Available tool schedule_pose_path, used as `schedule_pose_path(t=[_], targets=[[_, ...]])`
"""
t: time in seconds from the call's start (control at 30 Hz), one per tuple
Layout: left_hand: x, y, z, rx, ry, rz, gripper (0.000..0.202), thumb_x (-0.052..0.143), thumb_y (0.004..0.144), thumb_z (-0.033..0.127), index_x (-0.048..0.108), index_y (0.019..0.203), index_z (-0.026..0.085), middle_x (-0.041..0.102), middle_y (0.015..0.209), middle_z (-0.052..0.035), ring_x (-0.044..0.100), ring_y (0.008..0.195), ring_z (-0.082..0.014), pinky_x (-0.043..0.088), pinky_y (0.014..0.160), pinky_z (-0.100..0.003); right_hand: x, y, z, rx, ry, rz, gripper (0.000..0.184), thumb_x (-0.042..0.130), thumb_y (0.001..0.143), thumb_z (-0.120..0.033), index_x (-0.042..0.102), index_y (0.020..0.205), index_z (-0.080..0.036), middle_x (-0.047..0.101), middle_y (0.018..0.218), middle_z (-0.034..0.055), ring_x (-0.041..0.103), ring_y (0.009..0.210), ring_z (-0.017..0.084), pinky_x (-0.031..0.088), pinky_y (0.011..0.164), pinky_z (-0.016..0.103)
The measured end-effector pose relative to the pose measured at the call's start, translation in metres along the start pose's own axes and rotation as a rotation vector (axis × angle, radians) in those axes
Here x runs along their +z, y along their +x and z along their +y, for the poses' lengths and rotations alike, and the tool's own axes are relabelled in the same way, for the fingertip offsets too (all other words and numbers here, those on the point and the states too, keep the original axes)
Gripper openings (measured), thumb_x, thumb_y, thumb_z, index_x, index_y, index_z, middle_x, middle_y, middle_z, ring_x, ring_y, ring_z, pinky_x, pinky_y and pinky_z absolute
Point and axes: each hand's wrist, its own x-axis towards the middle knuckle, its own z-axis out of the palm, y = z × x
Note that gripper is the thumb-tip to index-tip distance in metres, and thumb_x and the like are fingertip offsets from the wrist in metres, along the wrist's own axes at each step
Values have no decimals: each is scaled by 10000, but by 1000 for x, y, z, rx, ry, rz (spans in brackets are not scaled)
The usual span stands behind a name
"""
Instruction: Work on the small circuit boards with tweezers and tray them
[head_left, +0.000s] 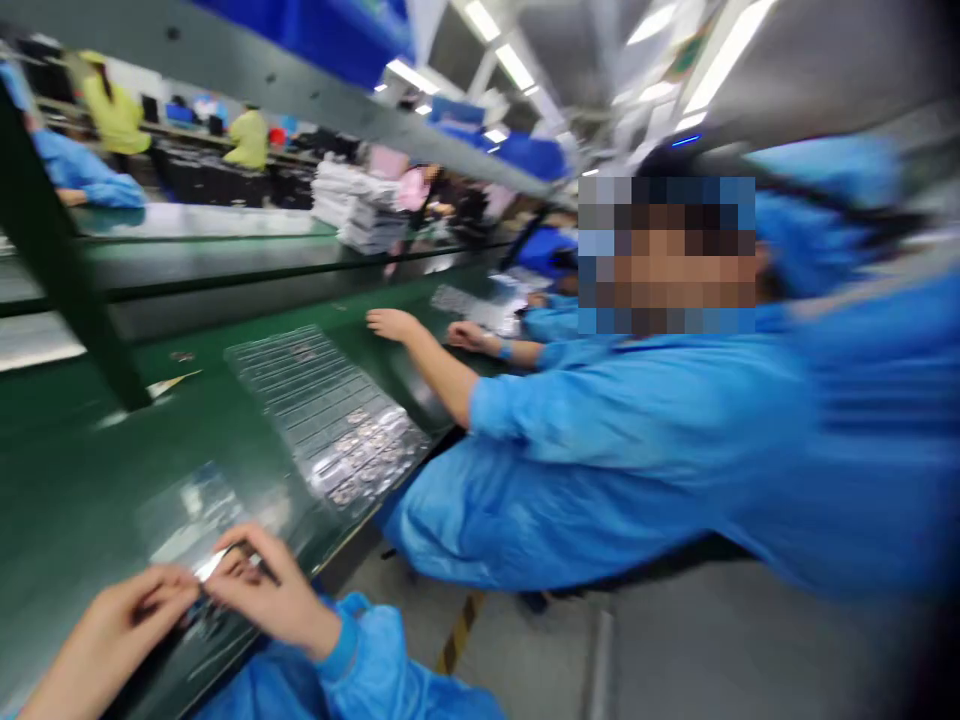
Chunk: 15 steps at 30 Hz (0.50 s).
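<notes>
My left hand (pixel 120 625) and my right hand (pixel 262 585) meet at the near edge of the green bench (pixel 90 470), at the bottom left of the head view. Both pinch one small shiny strip (pixel 212 563) between their fingertips, above a clear plastic sheet (pixel 195 510). My right wrist wears a blue sleeve (pixel 375 650). Motion blur hides what the strip is.
A clear plastic tray (pixel 322 410) with several small parts lies on the bench beyond my hands. A co-worker in blue (pixel 637 440) sits to the right, one hand (pixel 390 322) flat on the bench. More people, a green post (pixel 67 270) and stacked trays (pixel 360 215) stand behind.
</notes>
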Motion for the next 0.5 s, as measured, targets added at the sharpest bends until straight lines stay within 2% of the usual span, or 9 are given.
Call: schedule_pose_path(t=[0.1,0.17,0.3,0.5], targets=[[-1,-10,22,-66,-128,8,416,513,818,539,652,875,151,689,728,-30,633,710,-189,492,681,-259,0,-1,-4,49,55,4,310,712,735,-388,558,953,-229,644,700,-49,666,668,137,525,704,242],[-1,-8,30,-72,-234,26,366,546,804,479,647,883,136,679,686,-25,624,675,-168,481,651,-244,-1,0,-6,63,29,-16,311,702,758,-379,533,963,-219,665,745,-26,675,693,142,528,720,243],[2,-8,30,-95,-349,39,280,584,785,360,652,928,128,682,659,-9,634,659,-151,487,662,-239,-4,-2,-5,70,-35,-36,329,691,779,-386,513,989,-204,678,792,4,681,727,151,539,748,253],[6,-10,26,-90,-354,53,284,586,797,286,658,1021,127,696,677,1,652,674,-151,490,683,-238,-3,-3,-4,56,-103,-43,318,688,792,-372,512,986,-191,677,775,16,679,714,162,543,726,267]])
